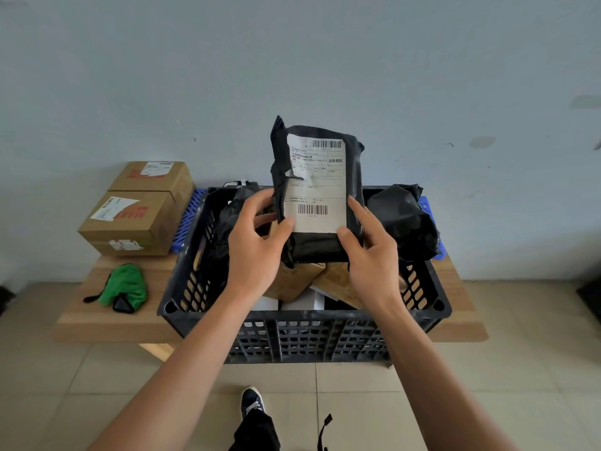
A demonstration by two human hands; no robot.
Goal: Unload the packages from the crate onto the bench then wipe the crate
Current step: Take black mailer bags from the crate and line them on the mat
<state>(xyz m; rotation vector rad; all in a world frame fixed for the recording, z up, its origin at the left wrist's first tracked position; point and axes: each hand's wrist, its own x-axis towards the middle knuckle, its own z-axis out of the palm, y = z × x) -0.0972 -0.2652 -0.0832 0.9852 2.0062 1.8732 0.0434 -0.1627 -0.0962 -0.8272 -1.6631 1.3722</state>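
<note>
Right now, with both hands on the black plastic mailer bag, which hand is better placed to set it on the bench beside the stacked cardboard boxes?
Left. The left hand grips the black plastic mailer bag on the side nearer the stacked cardboard boxes, at the bench's left end; the right hand would have to cross over the crate.

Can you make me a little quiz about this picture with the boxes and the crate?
1. True or false: both hands hold the black mailer bag above the black crate.
2. Which colour is the cloth lying on the wooden bench? A red, B green, C yellow.
3. Fill the gap: two ____ boxes sit stacked left of the crate.

Key:
1. True. The left hand and right hand grip its lower edges.
2. B, green.
3. Cardboard.
</note>
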